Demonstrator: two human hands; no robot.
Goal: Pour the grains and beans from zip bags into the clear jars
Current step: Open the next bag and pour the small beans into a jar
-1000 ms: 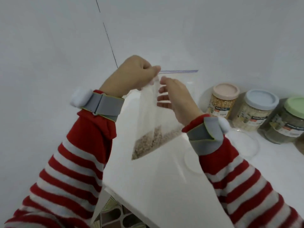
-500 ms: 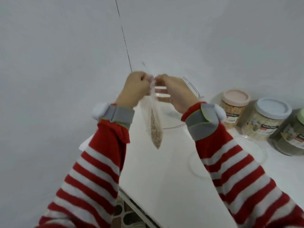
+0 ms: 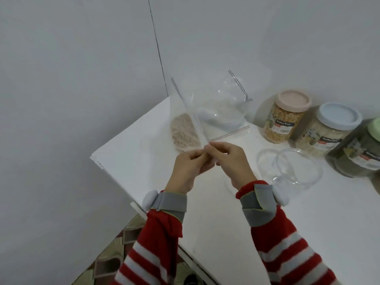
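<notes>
We've got the left grip [image 3: 189, 167] and right grip [image 3: 230, 161] both pinching one end of the grain bag's [image 3: 185, 132] zip strip over the bench [image 3: 144, 157] corner; it's light, floppy, slick film; we'd hold by that stiffer strip.

The white table [image 3: 131, 159] in front of me sits in the corner of the walls. The grain bag [image 3: 185, 134] rests near its far left corner, and a second zip bag [image 3: 222, 112] slumps just behind it. On the right stand a pink-lidded jar [image 3: 285, 120], a blue-lidded jar [image 3: 327, 136] and a green-lidded jar [image 3: 357, 159], with an open clear jar [image 3: 298, 167] in front of them.
</notes>
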